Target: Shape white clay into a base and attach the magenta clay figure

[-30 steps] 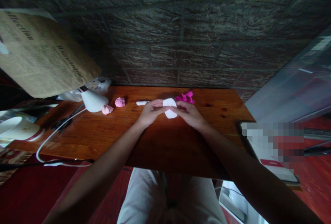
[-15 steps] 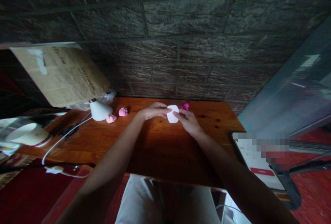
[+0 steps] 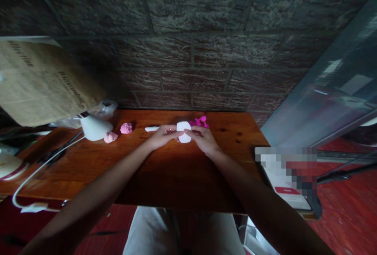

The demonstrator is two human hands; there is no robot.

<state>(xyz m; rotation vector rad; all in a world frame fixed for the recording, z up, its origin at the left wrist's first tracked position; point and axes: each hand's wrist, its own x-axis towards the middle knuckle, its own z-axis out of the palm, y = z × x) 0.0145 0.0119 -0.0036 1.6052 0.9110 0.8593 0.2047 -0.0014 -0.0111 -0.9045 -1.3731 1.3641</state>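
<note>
Left hand [image 3: 161,136] and right hand [image 3: 204,140] are pinching a flat, white, rounded, clay-like slab [image 3: 184,138] above a brown wooden tabletop [image 3: 182,184].
Both are grasping opposite edges, thumbs on top, probably supporting soft material evenly. Beyond, a slim white stick [image 3: 151,129] is lying near the left; a lobed magenta piece [image 3: 203,119] is sitting behind the right. A dark brick wall [image 3: 167,50] is backing everything.

Wooden table [image 3: 188,180] has 2 pink lumps [image 3: 126,128], a white stick [image 3: 151,129], some magenta bits [image 3: 202,120], plus a lamp base [image 3: 96,127] chilling on top.
</note>
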